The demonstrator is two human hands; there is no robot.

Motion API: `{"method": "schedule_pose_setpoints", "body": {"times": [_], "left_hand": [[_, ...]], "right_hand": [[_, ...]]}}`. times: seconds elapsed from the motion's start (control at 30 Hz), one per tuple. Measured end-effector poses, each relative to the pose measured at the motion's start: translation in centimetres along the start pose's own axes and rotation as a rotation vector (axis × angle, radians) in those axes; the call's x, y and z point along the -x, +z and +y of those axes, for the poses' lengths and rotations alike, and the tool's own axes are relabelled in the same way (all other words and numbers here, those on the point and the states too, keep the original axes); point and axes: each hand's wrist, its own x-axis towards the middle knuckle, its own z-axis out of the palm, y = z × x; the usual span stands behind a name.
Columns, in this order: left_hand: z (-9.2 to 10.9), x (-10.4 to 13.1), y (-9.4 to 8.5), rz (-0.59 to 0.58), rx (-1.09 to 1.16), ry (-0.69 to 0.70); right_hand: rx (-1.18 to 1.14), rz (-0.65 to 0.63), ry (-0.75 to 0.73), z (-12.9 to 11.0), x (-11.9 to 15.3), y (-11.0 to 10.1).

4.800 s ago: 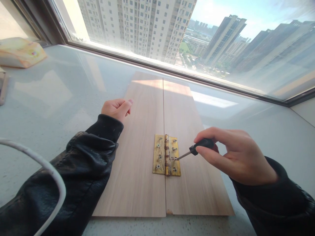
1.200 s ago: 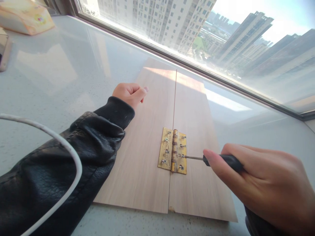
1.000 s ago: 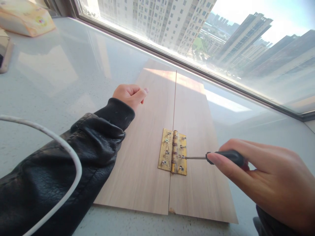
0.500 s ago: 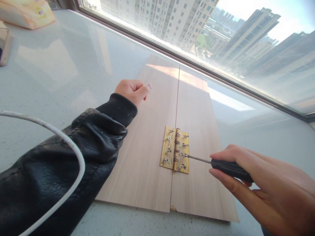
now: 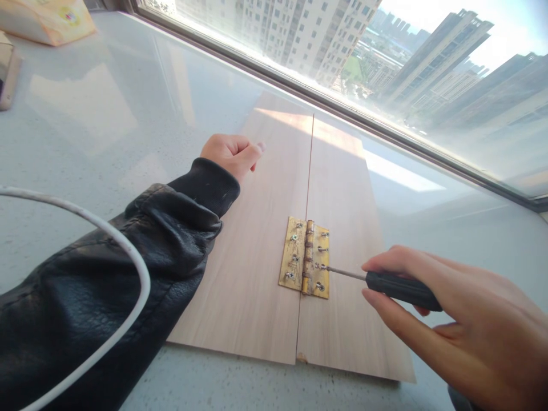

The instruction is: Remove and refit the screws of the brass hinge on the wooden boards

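Observation:
Two pale wooden boards (image 5: 261,297) lie side by side with a narrow seam between them. Across the seam sits a brass hinge (image 5: 315,279), with several screws standing in its holes on both leaves. My right hand (image 5: 462,314) is wrapped round the black handle of a screwdriver (image 5: 402,289). Its thin shaft points left, and the tip meets a screw on the hinge's right leaf. Over the upper part of the left board my left hand (image 5: 233,153) is curled into a fist. Whether anything is inside that fist is hidden.
A white cable (image 5: 137,268) loops over my left sleeve. The boards rest on a speckled light countertop (image 5: 85,154) beside a window frame (image 5: 274,74). At the upper left are a soft pack (image 5: 55,23) and part of a phone-like object (image 5: 9,74).
The view has shifted slightly. My right fingers have moved a little on the screwdriver handle, while its tip stays at the same screw. My left fist keeps its place.

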Motion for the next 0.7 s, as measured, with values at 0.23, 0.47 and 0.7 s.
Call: {"method": "schedule_pose_setpoints", "body": {"times": [0.23,0.47,0.7], "left_hand": [[0.0,0.0,0.0,-0.003,0.005,0.01],[-0.1,-0.1,0.0,0.001,0.005,0.019],[0.0,0.0,0.0,-0.006,0.001,0.008]], "right_hand": [[0.06,0.09,-0.044,-0.3,-0.4,0.1],[0.136,0.171,0.044,-1.3,-1.1,0.3],[0.118,0.08,0.116,0.6,-0.3,0.2]]}}
